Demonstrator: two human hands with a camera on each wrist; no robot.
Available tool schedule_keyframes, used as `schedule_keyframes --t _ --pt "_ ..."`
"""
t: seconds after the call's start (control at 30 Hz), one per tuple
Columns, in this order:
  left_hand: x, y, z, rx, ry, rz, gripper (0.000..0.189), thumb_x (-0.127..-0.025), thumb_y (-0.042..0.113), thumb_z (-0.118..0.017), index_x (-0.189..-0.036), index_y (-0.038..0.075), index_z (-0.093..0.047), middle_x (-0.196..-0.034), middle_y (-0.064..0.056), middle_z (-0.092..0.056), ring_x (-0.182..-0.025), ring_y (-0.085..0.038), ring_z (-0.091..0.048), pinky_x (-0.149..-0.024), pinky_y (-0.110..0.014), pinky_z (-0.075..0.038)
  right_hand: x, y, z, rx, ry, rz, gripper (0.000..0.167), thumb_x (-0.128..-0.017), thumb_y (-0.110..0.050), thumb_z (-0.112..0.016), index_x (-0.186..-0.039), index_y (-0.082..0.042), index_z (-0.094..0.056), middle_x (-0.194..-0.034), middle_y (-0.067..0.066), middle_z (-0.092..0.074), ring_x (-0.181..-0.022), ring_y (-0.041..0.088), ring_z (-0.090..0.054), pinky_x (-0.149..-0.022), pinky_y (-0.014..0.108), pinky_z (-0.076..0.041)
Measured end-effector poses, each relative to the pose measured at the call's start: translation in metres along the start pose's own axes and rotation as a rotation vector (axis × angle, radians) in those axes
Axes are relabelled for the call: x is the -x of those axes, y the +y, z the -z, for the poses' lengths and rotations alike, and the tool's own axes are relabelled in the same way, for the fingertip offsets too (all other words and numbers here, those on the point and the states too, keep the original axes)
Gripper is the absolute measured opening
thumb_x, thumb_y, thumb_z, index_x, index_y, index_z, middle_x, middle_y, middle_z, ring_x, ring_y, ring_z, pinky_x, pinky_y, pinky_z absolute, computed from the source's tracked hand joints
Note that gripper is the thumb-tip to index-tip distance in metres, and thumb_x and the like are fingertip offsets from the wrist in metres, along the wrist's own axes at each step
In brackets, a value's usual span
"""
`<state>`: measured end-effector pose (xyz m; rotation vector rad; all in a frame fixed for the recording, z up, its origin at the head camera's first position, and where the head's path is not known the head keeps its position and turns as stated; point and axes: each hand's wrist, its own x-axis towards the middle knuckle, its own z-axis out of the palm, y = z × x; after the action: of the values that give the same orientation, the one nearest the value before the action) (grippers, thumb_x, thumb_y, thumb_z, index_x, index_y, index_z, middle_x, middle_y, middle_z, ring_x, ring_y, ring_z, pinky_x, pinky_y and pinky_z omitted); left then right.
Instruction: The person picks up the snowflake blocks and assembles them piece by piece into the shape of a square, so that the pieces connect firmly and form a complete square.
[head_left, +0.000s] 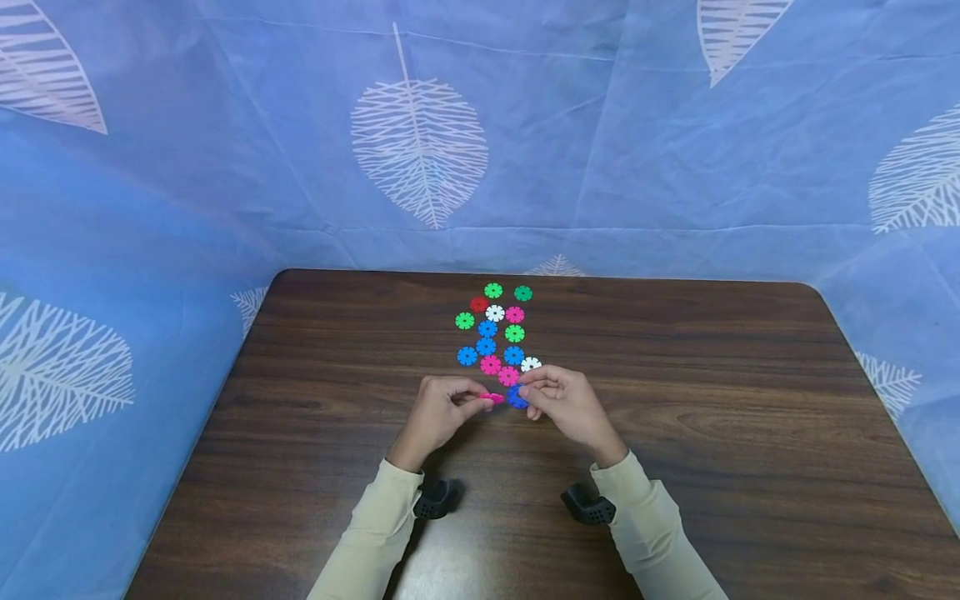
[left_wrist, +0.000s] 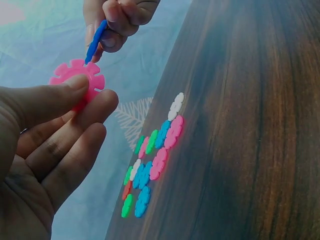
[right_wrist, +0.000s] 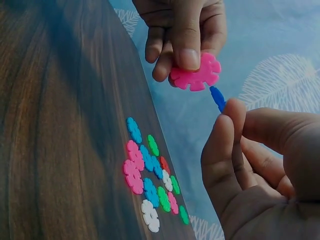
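My left hand (head_left: 442,408) pinches a pink notched disc (left_wrist: 95,82) between thumb and fingers, its flat face turned up in the head view almost edge-on. My right hand (head_left: 566,404) pinches a dark blue notched disc (head_left: 516,397), which shows edge-on in both wrist views. The blue disc's edge is right at the pink disc's notched rim in the left wrist view, the two roughly at right angles. My right fingers cover part of the blue disc. Both hands are held in front of the loose discs on the table.
Several loose notched discs lie flat beyond the hands on the dark wooden table (head_left: 712,400): a white disc (head_left: 495,312), a red disc (head_left: 478,304), a light green disc (head_left: 465,321), a light blue disc (head_left: 467,357) and others. A blue leaf-patterned cloth (head_left: 525,125) hangs behind the table.
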<state>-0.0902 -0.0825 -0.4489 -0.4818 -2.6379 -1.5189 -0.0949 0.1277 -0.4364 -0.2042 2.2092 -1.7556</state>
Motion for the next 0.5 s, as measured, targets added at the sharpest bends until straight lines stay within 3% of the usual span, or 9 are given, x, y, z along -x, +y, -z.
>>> schedule_keyframes --t 0.5 --pt "0.0011 0.0007 -0.0039 -0.013 -0.017 -0.055 0.006 -0.079 0.012 -0.075 -0.078 0.007 -0.074 -0.075 -0.004 -0.073 -0.06 -0.001 -0.059 -0.054 -0.016 -0.051 0.0006 0.002 -0.0069 -0.064 -0.013 0.007 0.024 -0.093 -0.009 -0.06 -0.109 0.008 -0.059 -0.087 0.017 -0.066 -0.061 0.008 -0.06 -0.061 0.023 -0.056"
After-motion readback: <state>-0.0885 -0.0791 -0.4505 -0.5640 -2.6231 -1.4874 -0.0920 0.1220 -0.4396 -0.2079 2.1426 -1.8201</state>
